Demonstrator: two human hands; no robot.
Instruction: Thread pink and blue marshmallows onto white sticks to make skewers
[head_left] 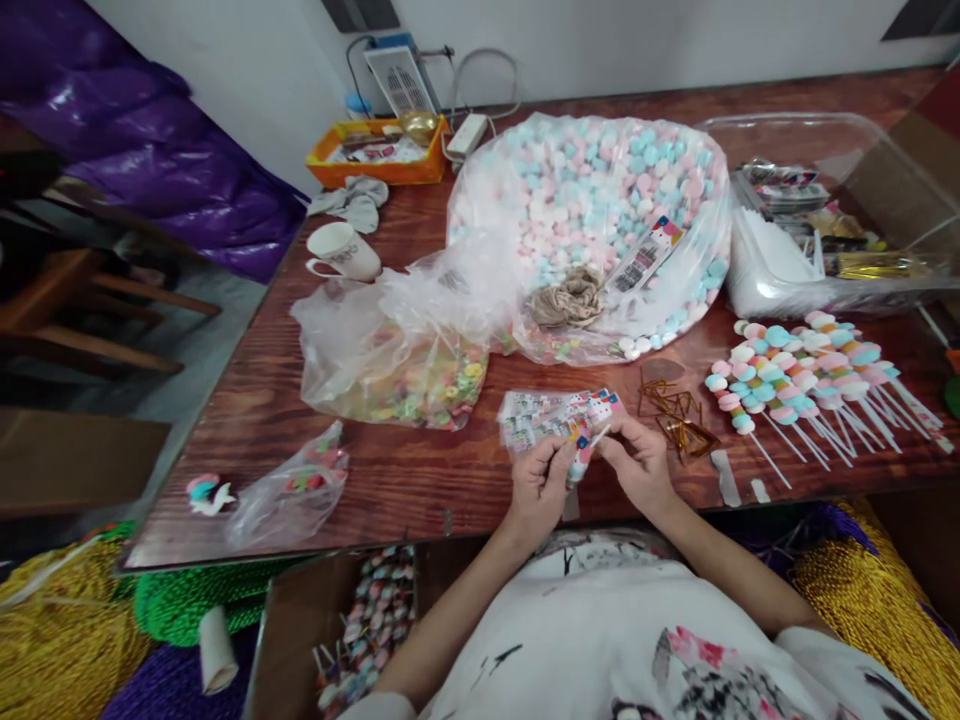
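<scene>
At the table's front edge, my left hand (540,482) pinches a small printed plastic wrapper (580,458). My right hand (639,462) is closed at the wrapper's other side, by the end of a short white stick (600,437). Whether candy sits inside the wrapper is hidden by my fingers. Just beyond my hands lies a stack of printed wrappers (525,418). Gold twist ties (686,430) lie loose to the right of it. Farther right, skewers of pink, white and blue marshmallows (784,375) are piled with their white sticks pointing toward me.
A large clear bag of marshmallows (600,190) fills the back. Left of it are a bag of gummy candies (427,390), a white mug (343,250) and an orange tray (375,172). A clear plastic bin (780,290) stands at right. A small bag (289,495) lies front left.
</scene>
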